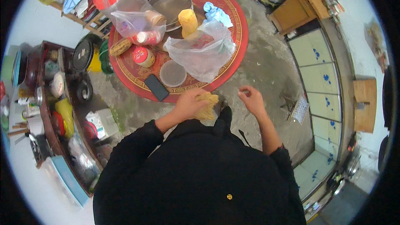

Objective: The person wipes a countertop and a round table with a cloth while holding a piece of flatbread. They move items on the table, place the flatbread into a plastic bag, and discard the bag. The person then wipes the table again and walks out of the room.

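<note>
My left hand [190, 104] grips a yellowish block of dried noodles [207, 107] just in front of my body, by the near edge of the round red table [175, 98]. Out to the right, my right hand [252, 98] is raised over the floor, fingers curled apart and holding nothing. Near the left hand on the table lie a dark phone [156, 87] and a round translucent lid or shallow tub [173, 73]. Behind them rests a crumpled clear plastic bag [201, 54]. A jar with a red lid [143, 56] stands left of it.
Farther back on the table are a wide metal pot [172, 6], a peeled yellow piece of produce [188, 22], a light blue cloth [217, 14] and a bagged bundle [137, 26]. Crowded shelves [51, 112] line the left; a tiled counter [323, 78] runs along the right.
</note>
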Demonstrator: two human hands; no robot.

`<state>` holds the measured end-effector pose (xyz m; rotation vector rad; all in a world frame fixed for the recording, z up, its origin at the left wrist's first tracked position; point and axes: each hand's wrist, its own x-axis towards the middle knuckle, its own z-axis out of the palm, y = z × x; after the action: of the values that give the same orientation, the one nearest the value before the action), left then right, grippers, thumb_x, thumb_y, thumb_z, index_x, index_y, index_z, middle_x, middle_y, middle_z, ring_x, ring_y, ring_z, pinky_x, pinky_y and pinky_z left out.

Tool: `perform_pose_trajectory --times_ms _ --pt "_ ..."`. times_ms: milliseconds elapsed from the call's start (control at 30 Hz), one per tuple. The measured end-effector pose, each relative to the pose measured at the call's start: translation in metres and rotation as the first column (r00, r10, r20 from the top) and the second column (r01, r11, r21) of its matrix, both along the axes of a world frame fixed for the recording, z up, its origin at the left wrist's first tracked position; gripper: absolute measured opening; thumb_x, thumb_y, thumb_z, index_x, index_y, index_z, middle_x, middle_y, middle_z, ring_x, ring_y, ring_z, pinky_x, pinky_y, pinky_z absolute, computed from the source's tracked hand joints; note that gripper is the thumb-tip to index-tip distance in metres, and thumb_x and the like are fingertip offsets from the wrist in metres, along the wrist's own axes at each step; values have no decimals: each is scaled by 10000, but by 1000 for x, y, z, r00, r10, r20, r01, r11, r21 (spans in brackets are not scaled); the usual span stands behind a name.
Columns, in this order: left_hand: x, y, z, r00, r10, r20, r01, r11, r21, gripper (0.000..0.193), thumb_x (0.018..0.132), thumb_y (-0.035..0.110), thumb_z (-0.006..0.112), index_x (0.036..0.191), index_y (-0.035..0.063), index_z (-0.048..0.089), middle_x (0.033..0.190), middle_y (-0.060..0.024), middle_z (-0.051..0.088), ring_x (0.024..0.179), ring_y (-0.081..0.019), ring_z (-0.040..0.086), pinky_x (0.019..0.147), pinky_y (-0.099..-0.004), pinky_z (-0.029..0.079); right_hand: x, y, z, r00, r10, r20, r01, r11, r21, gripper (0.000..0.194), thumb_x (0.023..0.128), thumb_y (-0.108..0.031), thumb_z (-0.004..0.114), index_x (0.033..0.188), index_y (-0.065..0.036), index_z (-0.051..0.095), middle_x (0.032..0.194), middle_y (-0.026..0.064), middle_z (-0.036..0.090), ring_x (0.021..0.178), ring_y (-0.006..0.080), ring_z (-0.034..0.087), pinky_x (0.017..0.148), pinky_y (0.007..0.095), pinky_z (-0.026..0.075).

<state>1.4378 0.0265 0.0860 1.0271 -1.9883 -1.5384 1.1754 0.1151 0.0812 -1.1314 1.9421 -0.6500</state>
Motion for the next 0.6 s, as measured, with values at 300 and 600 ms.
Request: perform_pose_trajectory --times_ms 300,600 --pt "-10 22 41 835 509 206 -521 853 5 266 765 71 710 996 -28 623 908 -59 618 818 -131 589 753 -278 477 -27 -199 -71 658 459 -597 -651 745 -145 614 697 -184 737 1268 -137 517 1474 155 269 1060 353 545 889 411 479" --pt "-21 69 41 691 668 275 -698 716 14 259 727 29 712 957 -21 605 921 -89 605 851 -183 586 779 -287 466 -76 -135 -150 619 567 -543 -751 629 -201 236 628 -61 681 859 -52 631 1196 147 563 1090 365 506 894 455 453"
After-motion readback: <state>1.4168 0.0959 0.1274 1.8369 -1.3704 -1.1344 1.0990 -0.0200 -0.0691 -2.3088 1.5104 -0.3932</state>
